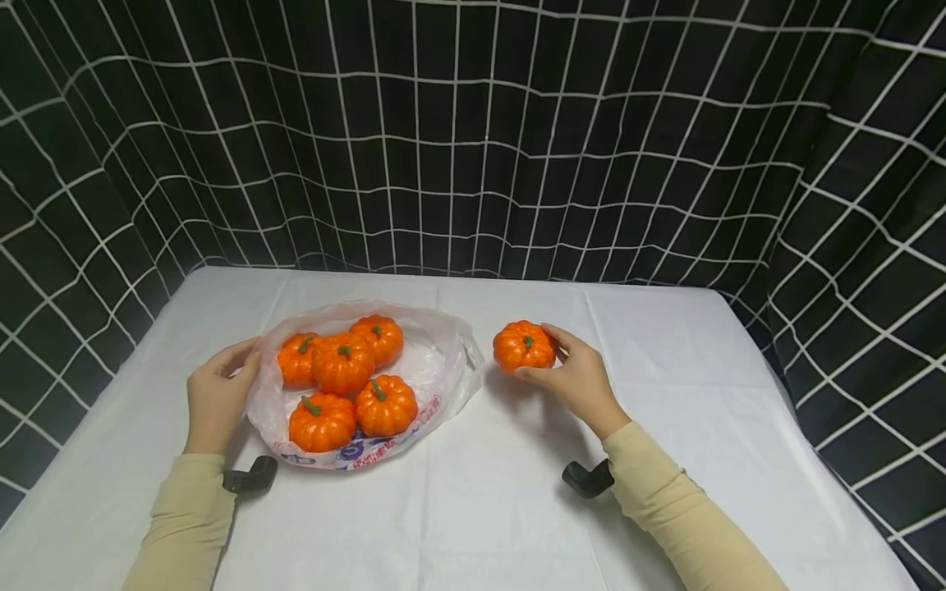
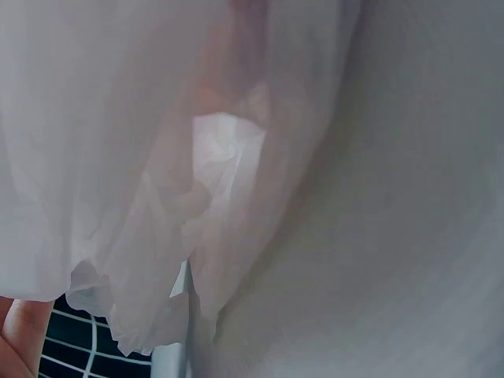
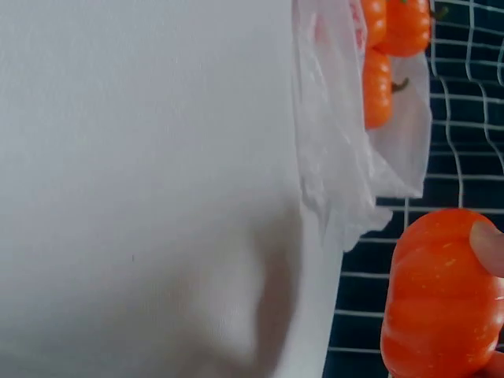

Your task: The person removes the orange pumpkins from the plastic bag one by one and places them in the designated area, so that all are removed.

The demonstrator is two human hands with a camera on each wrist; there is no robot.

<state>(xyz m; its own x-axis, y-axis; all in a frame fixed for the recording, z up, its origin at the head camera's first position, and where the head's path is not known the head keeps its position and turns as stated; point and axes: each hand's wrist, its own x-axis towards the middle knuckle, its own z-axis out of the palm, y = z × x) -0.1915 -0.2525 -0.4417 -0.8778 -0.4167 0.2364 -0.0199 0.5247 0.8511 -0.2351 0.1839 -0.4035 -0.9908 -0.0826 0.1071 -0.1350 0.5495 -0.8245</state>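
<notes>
A thin white plastic bag [image 1: 436, 361] with printed lettering lies spread with its mouth up on the table. Inside it sit several small orange pumpkins [image 1: 343, 364] with green stems. At the bag's left rim my left hand [image 1: 222, 390] pinches the edge between thumb and fingers. In the left wrist view the bag [image 2: 142, 157] hides most of that hand. Right of the bag, my right hand [image 1: 580, 377] holds one more pumpkin [image 1: 523, 345] between thumb and fingers, apart from the bag. The right wrist view shows this pumpkin [image 3: 441, 299] close up.
A white cloth covers the table [image 1: 502, 509]. Behind and at both sides hangs a black curtain [image 1: 458, 148] with a white grid. Each wrist wears a black device; the right one [image 1: 587, 478] juts out near the tabletop.
</notes>
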